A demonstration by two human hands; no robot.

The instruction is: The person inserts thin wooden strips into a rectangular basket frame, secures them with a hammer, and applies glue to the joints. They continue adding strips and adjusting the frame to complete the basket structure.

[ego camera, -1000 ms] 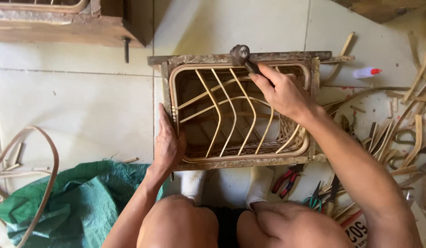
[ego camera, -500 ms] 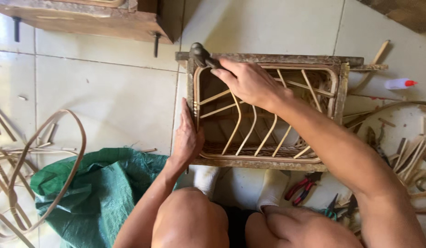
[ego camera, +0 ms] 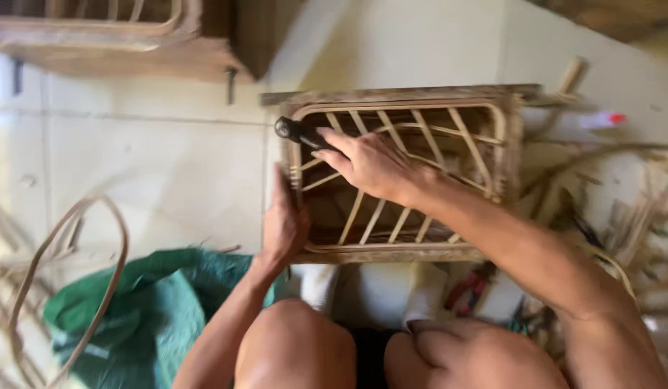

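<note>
A wooden frame [ego camera: 420, 94] with curved rattan ribs [ego camera: 428, 133] inside lies on the tiled floor in front of my knees. My left hand [ego camera: 283, 220] presses flat against the frame's left side. My right hand [ego camera: 366, 162] reaches over the ribs and grips a dark-headed hammer [ego camera: 294, 131], whose head sits at the frame's upper left corner. The picture is blurred by motion.
A green sack [ego camera: 147, 310] lies at the lower left beside bent rattan hoops [ego camera: 67, 266]. Another wooden frame [ego camera: 125, 43] stands at the top left. Rattan offcuts [ego camera: 637, 223] and red-handled pliers [ego camera: 467, 288] lie at the right, near a white marker with a red cap [ego camera: 593, 121].
My right hand has carried the hammer leftward from the frame's top middle to its upper left corner. The view has shifted to the left. My left hand stays on the frame's left side.
</note>
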